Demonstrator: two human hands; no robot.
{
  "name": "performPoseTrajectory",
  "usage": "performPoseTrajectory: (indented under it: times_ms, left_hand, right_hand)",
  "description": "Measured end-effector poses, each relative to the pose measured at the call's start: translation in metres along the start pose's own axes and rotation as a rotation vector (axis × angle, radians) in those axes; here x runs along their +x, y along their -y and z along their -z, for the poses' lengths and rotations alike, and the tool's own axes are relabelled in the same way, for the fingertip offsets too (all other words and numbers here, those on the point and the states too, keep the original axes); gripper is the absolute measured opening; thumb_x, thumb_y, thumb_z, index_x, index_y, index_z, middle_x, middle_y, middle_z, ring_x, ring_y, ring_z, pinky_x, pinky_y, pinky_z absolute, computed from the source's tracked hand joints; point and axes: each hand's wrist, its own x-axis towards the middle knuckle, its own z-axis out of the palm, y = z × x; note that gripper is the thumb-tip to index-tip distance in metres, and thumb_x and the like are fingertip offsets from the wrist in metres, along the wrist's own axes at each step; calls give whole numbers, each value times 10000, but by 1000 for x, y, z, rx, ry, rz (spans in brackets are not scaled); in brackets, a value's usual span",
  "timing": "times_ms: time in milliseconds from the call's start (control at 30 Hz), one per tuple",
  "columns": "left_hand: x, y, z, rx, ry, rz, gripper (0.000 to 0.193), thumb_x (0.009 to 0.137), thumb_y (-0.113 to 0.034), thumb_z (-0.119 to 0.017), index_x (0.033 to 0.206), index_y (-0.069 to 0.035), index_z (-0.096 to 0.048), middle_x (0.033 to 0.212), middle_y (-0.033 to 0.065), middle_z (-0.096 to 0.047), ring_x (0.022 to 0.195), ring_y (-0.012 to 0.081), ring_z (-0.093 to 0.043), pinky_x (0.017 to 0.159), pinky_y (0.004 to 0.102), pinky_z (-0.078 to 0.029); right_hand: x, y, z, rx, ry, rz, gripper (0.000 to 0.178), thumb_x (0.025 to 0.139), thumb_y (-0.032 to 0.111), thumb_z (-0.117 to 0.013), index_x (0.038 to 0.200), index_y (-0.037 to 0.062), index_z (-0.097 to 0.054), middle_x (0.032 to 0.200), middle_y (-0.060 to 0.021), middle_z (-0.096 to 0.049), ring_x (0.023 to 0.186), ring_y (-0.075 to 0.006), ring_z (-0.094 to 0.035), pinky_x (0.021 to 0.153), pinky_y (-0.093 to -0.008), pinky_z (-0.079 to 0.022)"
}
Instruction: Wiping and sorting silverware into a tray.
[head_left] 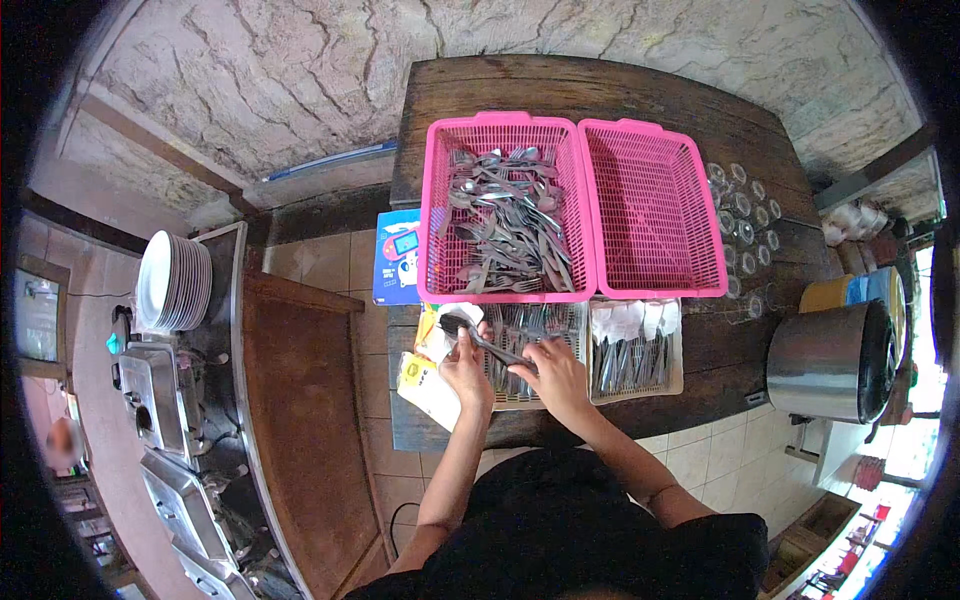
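Note:
My left hand (pixel 468 375) grips a white napkin (pixel 463 315) around the head end of a metal fork (pixel 487 345). My right hand (pixel 552 372) is closed on the fork's handle, so the fork slants between both hands. Just beneath them a cream plastic tray (pixel 520 403) carries several loose forks. To the right, a second cream tray (pixel 677 380) contains cutlery with white napkins over its far end. Beyond the trays stands a pink mesh basket (pixel 430 210) heaped with mixed spoons and forks. A yellow-and-white packet (pixel 425 385) lies beside my left hand.
Another pink basket (pixel 655 220) with its mesh bottom showing adjoins the first. Glass cups (pixel 745 232) stand at the wooden table's right (pixel 740 350), near a large metal pot (pixel 825 365). A blue box (pixel 397 255) sits left. Stacked white plates (pixel 165 280) and chafing dishes (pixel 165 395) line the left counter.

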Motion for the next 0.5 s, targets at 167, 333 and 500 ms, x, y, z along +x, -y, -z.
performPoseTrajectory:
  times_ms: [167, 333, 500]
  left_hand:
    - [-11, -1, -2, 23, 54, -35, 119, 810, -82, -506, 772, 28, -525, 711, 68, -568, 696, 153, -583, 602, 229, -484]
    - [-29, -3, -11, 57, 55, -72, 172, 810, -121, -521, 682, -9, -545, 588, 0, -508, 473, 50, -389, 424, 190, -283]
    - [-30, 1, 0, 37, 133, -42, 205, 824, -170, -503, 702, -6, -521, 616, 13, -525, 508, 66, -432, 473, 207, -351]
  right_hand:
    - [2, -23, -31, 253, -168, 223, 244, 812, 250, -472, 881, 16, -485, 743, -148, -505, 703, -276, -512, 549, -357, -414]
    - [0, -15, -46, 572, -36, -33, 204, 846, 203, -422, 902, 16, -479, 520, -137, -518, 471, -303, -529, 446, -393, -380]
    - [-10, -4, -44, 472, -111, 55, 134, 842, 157, -437, 867, 28, -467, 544, -114, -502, 476, -243, -529, 432, -313, -371]
